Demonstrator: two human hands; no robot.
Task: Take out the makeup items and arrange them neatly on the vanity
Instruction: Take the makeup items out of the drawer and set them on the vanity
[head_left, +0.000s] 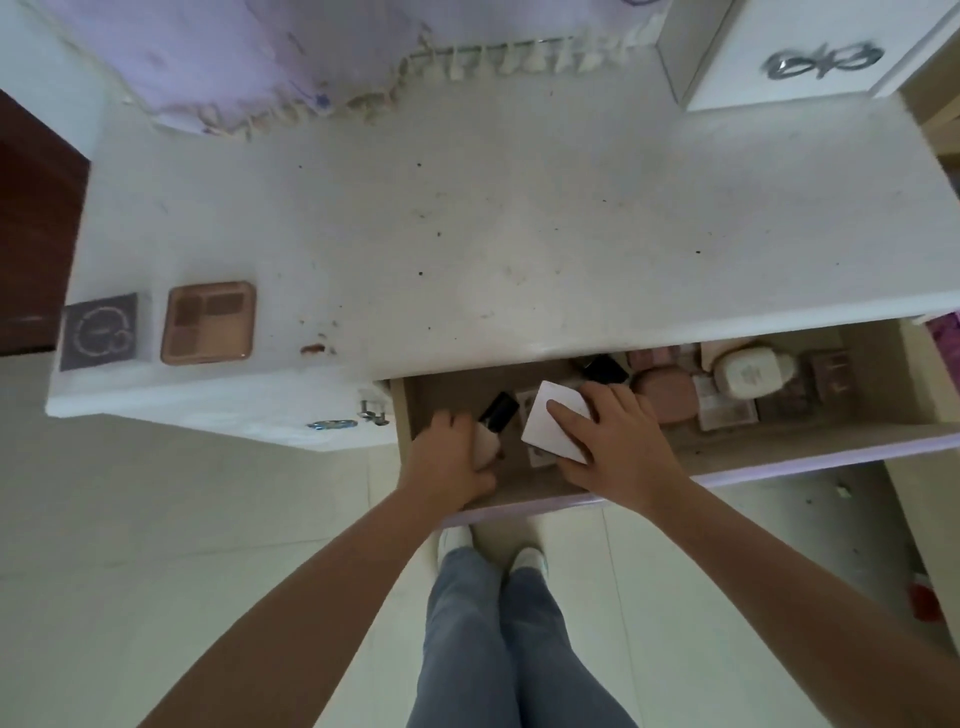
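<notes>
1. Fingers of the left hand (451, 457) are curled around a pale pink bottle with a black cap (493, 423), which lies inside the open drawer (810, 444) near its left end; the cap points away from the person.
2. Fingers of the right hand (618, 447) are also closed on something: they hold a flat white box (557, 427), with the thumb lying across its top face and the other fingers wrapped over its far edge. This box is tilted and sits just beside the bottle, in the left part of the drawer.
3. More makeup items are in the right part of the drawer: a round pink compact (665, 397), a cream bottle (750, 371) lying on its side, a black item (605, 370) just behind the right hand, and several small pink and brown cases that are too blurred to tell apart.
4. On the white vanity top (519, 218), near its left front edge, two items already lie side by side: a dark grey square box with a ring pattern (100, 331) and a pink eyeshadow palette (209, 322). They are near each other but not touching.
5. At the back of the vanity a pale purple cloth with a fringe (291, 57) hangs over the edge.
6. Below, the legs in grey trousers (498, 634) and light shoes stand on a pale tiled floor (156, 519).
</notes>
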